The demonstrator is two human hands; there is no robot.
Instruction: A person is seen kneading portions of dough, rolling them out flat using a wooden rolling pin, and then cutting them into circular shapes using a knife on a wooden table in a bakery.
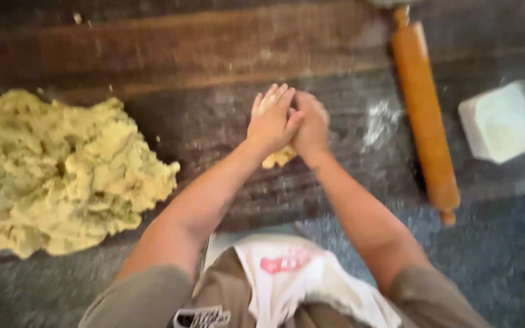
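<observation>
Head view | left hand (271,121) and right hand (311,124) pressed around dough piece (279,158)

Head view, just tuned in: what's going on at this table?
A person presses a small dough piece between the left hand and the right hand, above a floured dark table. A big dough heap lies on the left. A wooden rolling pin and a white square container lie on the right.
</observation>
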